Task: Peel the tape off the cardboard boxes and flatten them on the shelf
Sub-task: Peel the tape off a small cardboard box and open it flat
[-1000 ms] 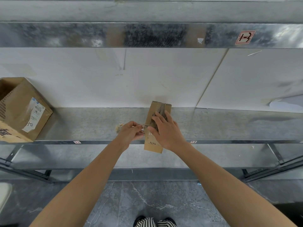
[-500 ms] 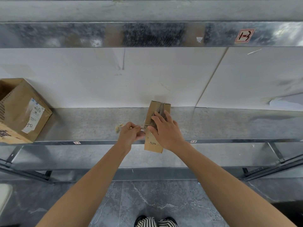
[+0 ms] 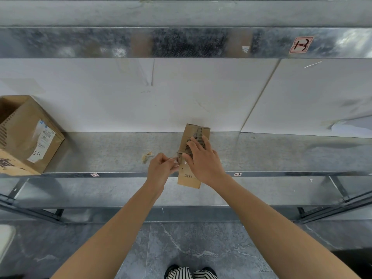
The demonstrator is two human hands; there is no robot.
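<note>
In the head view, the small box (image 3: pixel 188 180) lies on the shelf (image 3: pixel 120 150), with its near end sticking out over the front edge. The right hand (image 3: pixel 203 161) lies flat on top of it, fingers straight and spread, pressing it down. The left hand (image 3: pixel 161 168) is just beside the box, its fingertips pinched on a thin bit of tape (image 3: pixel 174 158) that runs to the box's left side.

To do this step well, the pull should probably be slow and low, close along the cardboard, so the tape comes off in one piece and does not rip the paper. The right hand should press hard so the box does not slide off the edge.

The box is brown cardboard, long and thin, with wavy ridges showing at the far end. The tape looks thin and see-through. The shelf is grey, speckled metal. A crumpled scrap (image 3: pixel 147 156) lies near the left hand. A big box (image 3: pixel 30 135) with a white label sits well apart at the left.
</note>
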